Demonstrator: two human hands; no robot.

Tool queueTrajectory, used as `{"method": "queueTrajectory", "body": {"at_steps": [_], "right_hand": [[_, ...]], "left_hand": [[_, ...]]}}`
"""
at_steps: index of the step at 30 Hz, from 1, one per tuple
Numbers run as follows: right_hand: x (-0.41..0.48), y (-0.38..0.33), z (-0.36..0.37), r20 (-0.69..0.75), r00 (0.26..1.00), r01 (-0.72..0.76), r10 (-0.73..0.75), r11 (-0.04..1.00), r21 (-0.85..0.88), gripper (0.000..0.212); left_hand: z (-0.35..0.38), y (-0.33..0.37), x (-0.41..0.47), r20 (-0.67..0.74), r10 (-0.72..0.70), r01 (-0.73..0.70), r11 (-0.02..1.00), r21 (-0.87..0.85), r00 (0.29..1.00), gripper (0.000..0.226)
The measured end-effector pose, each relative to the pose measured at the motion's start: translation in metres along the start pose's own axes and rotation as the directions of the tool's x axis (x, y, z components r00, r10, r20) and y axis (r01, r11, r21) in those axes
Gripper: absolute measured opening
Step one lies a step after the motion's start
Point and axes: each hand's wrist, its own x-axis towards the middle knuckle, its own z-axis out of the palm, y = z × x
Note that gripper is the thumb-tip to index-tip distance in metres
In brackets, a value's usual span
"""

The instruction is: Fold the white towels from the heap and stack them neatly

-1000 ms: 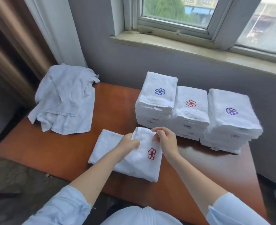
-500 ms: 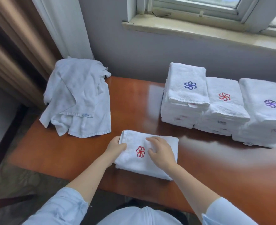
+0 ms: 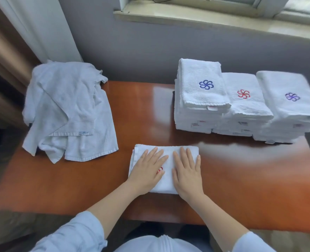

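Observation:
A folded white towel [image 3: 168,151] with a red flower mark lies on the wooden table [image 3: 241,179] near its front edge. My left hand [image 3: 148,170] and my right hand [image 3: 186,171] press flat on it side by side, fingers straight, mostly covering the mark. A heap of unfolded white towels [image 3: 68,110] sits at the table's left end. Three stacks of folded towels stand at the back right: one topped by a blue flower [image 3: 201,91], one by a red flower [image 3: 245,99], one by a purple flower [image 3: 290,99].
A grey wall [image 3: 141,51] and a window sill [image 3: 205,17] rise behind the table. Curtains [image 3: 32,28] hang at the left, behind the heap. Bare table surface shows between the heap and the stacks and to the right of my hands.
The towel went from half folded, pinched by both hands, to fully folded and lying flat. Both hands now press on top with straight fingers. The camera has tilted lower.

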Motion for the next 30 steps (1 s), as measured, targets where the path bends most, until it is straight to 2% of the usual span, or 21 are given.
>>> {"method": "queueTrajectory", "body": {"at_steps": [2,5,8,14,20,24,26,30], "right_hand": [[-0.005,0.006,0.006,0.079,0.996,-0.043,0.049,0.997,-0.069,0.06],[-0.008,0.011,0.016,0.148,0.988,-0.033,0.052,0.991,-0.127,0.066],[-0.007,0.014,0.019,0.133,0.99,-0.032,0.044,0.995,-0.092,0.066],[-0.007,0.02,0.025,0.082,0.997,0.018,-0.014,0.998,-0.052,0.071],[0.006,0.034,0.016,0.25,0.965,0.093,-0.08,0.995,-0.04,0.111],[0.013,0.039,-0.001,0.385,0.916,0.168,-0.115,0.98,-0.106,0.123],[0.012,0.04,-0.013,0.414,0.903,0.192,-0.112,0.968,-0.158,0.119],[0.002,0.044,-0.032,0.39,0.919,0.168,-0.063,0.956,-0.241,0.098]], "left_hand": [[0.008,-0.012,0.002,0.041,-0.031,0.027,0.996,0.088,0.999,0.058],[0.013,-0.03,0.004,0.059,-0.037,0.029,0.991,0.13,0.998,0.068],[0.016,-0.046,0.008,0.071,-0.076,0.065,0.986,0.153,0.995,0.081],[0.017,-0.067,0.013,0.063,-0.038,0.036,0.999,0.032,0.997,0.088],[0.012,-0.067,0.011,0.083,-0.04,0.036,0.998,0.049,0.996,0.094],[0.01,-0.058,0.003,0.132,-0.103,0.093,0.992,0.084,0.986,0.099],[0.011,-0.049,-0.002,0.133,-0.146,0.133,0.986,0.104,0.98,0.1],[0.017,-0.019,-0.015,0.126,-0.306,0.29,0.949,0.127,0.944,0.102]]}}
